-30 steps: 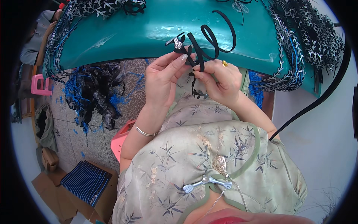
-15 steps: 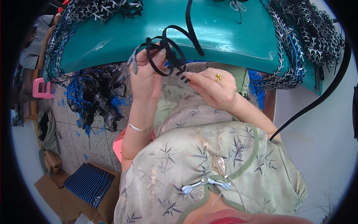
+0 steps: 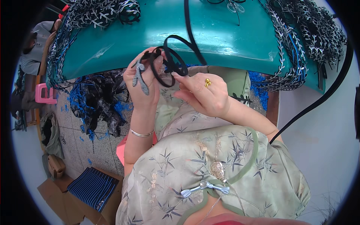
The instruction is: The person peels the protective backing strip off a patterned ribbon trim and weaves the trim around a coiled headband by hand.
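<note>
My left hand (image 3: 145, 80) is closed round a coiled black strap (image 3: 165, 80), held just in front of the table edge. A silver-grey leaf-shaped trim (image 3: 140, 78) hangs over its palm. At the lower side of the loops, the thumb and forefinger of my right hand (image 3: 205, 92) are pinched together; what lies between them is partly hidden. Beyond my right wrist a black leafy strip (image 3: 241, 99) sticks out. One length of the strap rises from the loops over the green table (image 3: 150, 32).
Bundles of black-and-silver leaf trim (image 3: 101, 13) drape over both table ends. Black plastic and blue shreds (image 3: 99, 101) lie on the floor at left, near a pink stool (image 3: 45, 93) and a cardboard box (image 3: 56, 198). Another person (image 3: 35, 56) is at far left. A thick black cable (image 3: 318, 103) curves at right.
My right hand has moved left, closer to the loops. My left hand has turned, so the silver leaves now face up. The black leafy strip has come into sight past my right wrist.
</note>
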{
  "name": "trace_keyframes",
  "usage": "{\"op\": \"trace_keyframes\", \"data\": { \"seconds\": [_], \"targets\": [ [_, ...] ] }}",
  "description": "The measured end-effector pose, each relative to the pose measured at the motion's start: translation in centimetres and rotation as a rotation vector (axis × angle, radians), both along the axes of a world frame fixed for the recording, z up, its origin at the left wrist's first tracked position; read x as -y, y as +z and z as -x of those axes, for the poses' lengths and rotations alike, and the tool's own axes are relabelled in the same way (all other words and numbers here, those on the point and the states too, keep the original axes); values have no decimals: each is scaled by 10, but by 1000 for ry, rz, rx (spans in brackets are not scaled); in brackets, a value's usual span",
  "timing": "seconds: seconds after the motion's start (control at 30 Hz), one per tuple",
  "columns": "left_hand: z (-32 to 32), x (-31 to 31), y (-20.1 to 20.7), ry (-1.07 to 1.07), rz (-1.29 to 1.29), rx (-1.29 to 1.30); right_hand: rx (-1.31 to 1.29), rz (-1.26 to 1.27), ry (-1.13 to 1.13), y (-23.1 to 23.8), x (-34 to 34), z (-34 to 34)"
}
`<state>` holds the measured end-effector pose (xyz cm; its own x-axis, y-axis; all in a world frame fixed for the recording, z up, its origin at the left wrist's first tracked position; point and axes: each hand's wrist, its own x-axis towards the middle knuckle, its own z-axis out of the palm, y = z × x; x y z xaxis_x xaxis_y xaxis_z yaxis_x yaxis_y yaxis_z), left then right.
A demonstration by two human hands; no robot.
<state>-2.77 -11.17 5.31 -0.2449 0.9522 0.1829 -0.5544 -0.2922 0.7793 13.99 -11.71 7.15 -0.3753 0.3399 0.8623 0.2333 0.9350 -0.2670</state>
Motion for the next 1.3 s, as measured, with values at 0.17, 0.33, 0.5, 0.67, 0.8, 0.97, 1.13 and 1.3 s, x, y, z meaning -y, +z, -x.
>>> {"op": "trace_keyframes", "data": {
  "seconds": [0.17, 0.33, 0.5, 0.67, 0.8, 0.97, 1.13, 1.3],
  "targets": [
    [-5, 1, 3, 22, -89, -145, 49, -90, -82, 3, -2, 0],
    [-6, 2, 8, -34, -4, -24, 11, -106, -63, -2, -6, 1],
    [-11, 6, 6, -95, 0, 98, 9, -105, -49, -4, -10, 2],
    [-12, 13, 11, -174, 98, 130, 48, -113, -78, -3, -11, -1],
    [-13, 14, 12, -162, 135, 109, -3, -114, -55, -3, -12, 0],
    [-19, 18, 14, -120, 189, 103, 8, -97, -79, -1, -11, -2],
    [-19, 18, 8, -143, 165, 104, 39, -31, -102, 7, -7, -6],
    [-16, 17, -4, -129, 117, 74, 19, 73, -95, 8, -7, -7]
  ]
}}
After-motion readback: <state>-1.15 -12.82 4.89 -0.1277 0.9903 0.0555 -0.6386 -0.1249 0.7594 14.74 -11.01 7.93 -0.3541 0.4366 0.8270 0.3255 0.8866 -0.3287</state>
